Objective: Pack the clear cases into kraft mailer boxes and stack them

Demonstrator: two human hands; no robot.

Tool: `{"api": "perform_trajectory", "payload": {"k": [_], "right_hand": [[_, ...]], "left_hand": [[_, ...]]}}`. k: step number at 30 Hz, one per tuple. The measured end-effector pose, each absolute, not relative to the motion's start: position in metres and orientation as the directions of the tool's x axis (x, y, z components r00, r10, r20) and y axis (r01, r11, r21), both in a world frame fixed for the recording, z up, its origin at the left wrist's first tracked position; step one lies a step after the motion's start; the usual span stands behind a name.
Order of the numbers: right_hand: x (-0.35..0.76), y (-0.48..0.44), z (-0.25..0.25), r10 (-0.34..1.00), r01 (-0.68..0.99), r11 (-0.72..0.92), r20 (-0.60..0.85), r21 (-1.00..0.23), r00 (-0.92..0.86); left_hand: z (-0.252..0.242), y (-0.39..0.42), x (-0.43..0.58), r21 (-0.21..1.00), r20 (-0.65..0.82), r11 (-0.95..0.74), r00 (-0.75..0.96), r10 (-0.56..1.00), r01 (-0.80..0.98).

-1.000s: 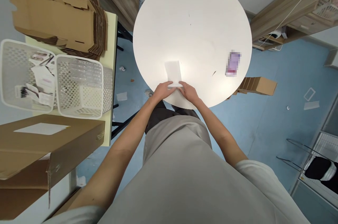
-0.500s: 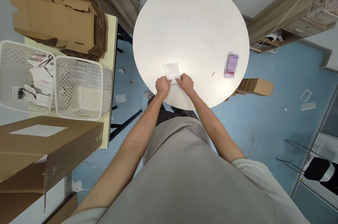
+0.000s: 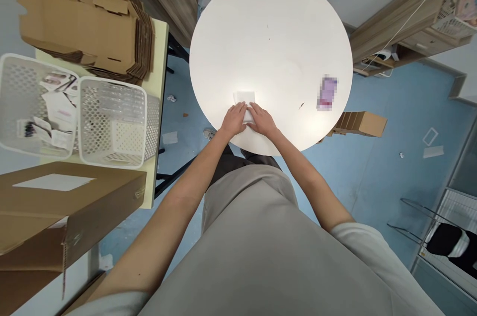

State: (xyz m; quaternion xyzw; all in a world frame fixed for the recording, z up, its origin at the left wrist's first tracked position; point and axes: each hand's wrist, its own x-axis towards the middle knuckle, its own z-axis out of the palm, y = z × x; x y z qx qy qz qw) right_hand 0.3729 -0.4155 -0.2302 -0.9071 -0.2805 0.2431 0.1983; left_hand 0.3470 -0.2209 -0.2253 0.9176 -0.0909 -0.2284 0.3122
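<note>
A small white folded sheet [image 3: 246, 97] lies near the front edge of the round white table [image 3: 272, 18]; whether it is paper or thin foam I cannot tell. My left hand [image 3: 234, 119] rests on its left part with fingers stretched forward and lying flat. My right hand [image 3: 262, 119] lies the same way on the right part, its fingertips close to those of the left. Between the two hands a strip of the white sheet shows, and the rest of its near half is hidden under them.
A pixelated purple item [image 3: 327, 92] lies on the table's right side. To the left, a side table holds flattened cardboard boxes [image 3: 74, 23], two white plastic baskets [image 3: 145, 127] and a large cardboard box [image 3: 104, 211]. Brown cartons [image 3: 361, 122] stand to the right, beyond the table.
Both hands have gone from pinching the sheet's near edge to lying flat on top of it. The sheet looks more compact, its far flap now folded over.
</note>
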Motion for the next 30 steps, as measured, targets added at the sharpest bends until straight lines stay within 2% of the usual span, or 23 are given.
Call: {"api": "perform_trajectory", "payload": {"k": [6,10,13,16,20,25,28,30], "right_hand": [[0.325,-0.427,-0.221,0.571,0.394,-0.8,-0.374,-0.452,0.731],[0.321,-0.434,-0.212,0.603,0.403,-0.771,-0.36,-0.494,0.712],[0.337,-0.433,-0.21,0.593,0.392,-0.769,-0.335,-0.505,0.732],[0.36,-0.426,-0.213,0.529,0.342,-0.808,-0.335,-0.479,0.78],[0.382,-0.418,-0.227,0.4,0.197,-0.858,-0.376,-0.474,0.836],[0.397,-0.414,-0.244,0.254,0.029,-0.886,-0.432,-0.463,0.865],[0.408,-0.408,-0.247,0.215,0.003,-0.895,-0.426,-0.446,0.879],[0.417,-0.402,-0.245,0.274,0.069,-0.879,-0.38,-0.473,0.883]], "left_hand": [[-0.222,-0.213,0.321,0.605,-0.388,-0.791,0.836,-0.387,-0.085],[-0.219,-0.206,0.319,0.659,-0.449,-0.752,0.812,-0.374,0.017],[-0.216,-0.2,0.33,0.661,-0.52,-0.724,0.817,-0.249,0.2],[-0.215,-0.198,0.344,0.633,-0.54,-0.702,0.836,-0.097,0.327],[-0.216,-0.206,0.356,0.57,-0.544,-0.695,0.835,0.081,0.438],[-0.219,-0.219,0.351,0.544,-0.539,-0.67,0.822,0.183,0.505],[-0.218,-0.223,0.338,0.553,-0.55,-0.577,0.784,0.289,0.601],[-0.217,-0.227,0.327,0.545,-0.604,-0.435,0.695,0.389,0.717]]}}
